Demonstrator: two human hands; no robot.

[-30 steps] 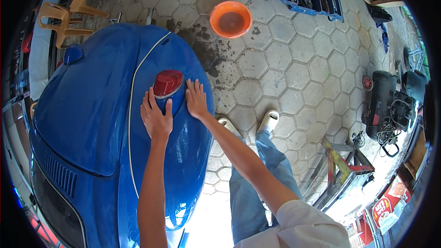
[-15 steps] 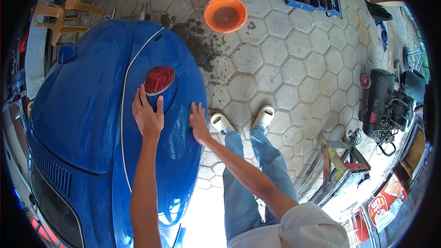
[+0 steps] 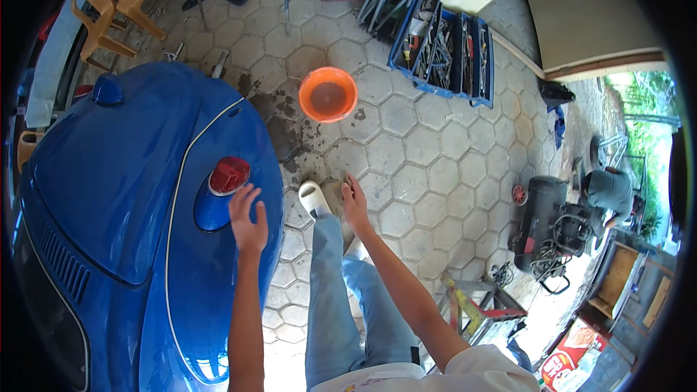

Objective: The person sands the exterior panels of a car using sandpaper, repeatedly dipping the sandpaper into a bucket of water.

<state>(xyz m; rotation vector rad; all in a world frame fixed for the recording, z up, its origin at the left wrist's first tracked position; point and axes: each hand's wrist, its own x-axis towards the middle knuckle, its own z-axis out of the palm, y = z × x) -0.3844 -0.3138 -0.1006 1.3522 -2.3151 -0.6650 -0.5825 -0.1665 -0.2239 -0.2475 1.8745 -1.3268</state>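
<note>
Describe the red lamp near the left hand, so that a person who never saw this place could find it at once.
Start from the big blue car body that fills the left side. On its rounded fender, just above the left hand, sits the red lamp on a blue mount. It is the only red part on the all-blue, glossy paint; the orange basin stands apart on the paving.

Open workshop yard in strong daylight.

The floor (image 3: pixel 428 152) is grey hexagon paving, with a dark wet stain around the orange basin (image 3: pixel 327 94) ahead of the hands. Further ahead lies an open blue toolbox (image 3: pixel 443 47). Far left stand yellow plastic chairs (image 3: pixel 120 3); to the right a black compressor (image 3: pixel 548 214).
</note>
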